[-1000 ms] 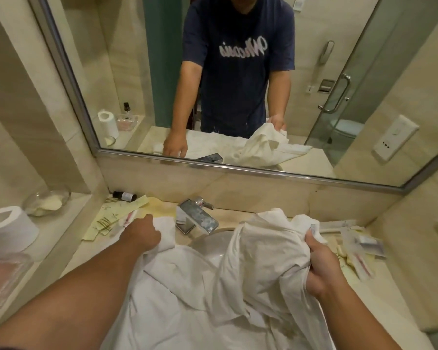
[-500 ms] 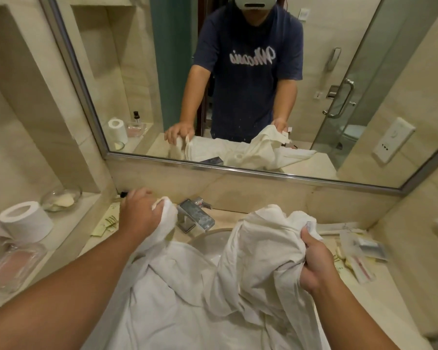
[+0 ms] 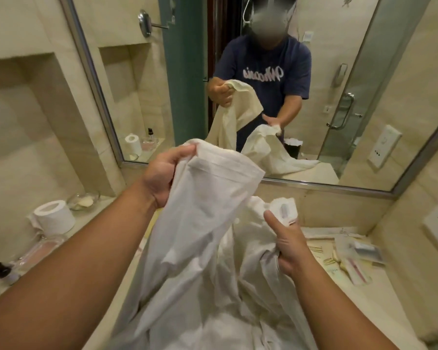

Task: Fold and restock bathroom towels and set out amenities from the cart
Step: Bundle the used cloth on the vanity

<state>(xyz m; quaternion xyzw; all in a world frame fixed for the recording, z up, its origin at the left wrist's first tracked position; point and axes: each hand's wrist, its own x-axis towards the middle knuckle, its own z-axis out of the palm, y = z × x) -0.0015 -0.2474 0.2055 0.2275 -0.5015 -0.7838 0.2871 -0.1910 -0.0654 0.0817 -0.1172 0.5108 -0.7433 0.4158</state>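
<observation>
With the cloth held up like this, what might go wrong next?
1. The white cloth, gripped by the left hand and right hand, hangs beside the amenity packets and might sweep them off the counter.
2. The left forearm is near the small bottle and might knock it over.

In the mirror (image 3: 314,184): dark navy T-shirt (image 3: 263,54), short-sleeved, loose cut, cloth matte. Chest print (image 3: 263,73): white script lettering, one line across the chest, reversed in reflection, not legible. Sleeves (image 3: 225,65) wide, ending above the elbows. In direct view: left forearm (image 3: 74,261) and right forearm (image 3: 339,299) uncovered up to the frame edge; left hand (image 3: 162,178) and right hand (image 3: 288,251) bare
</observation>
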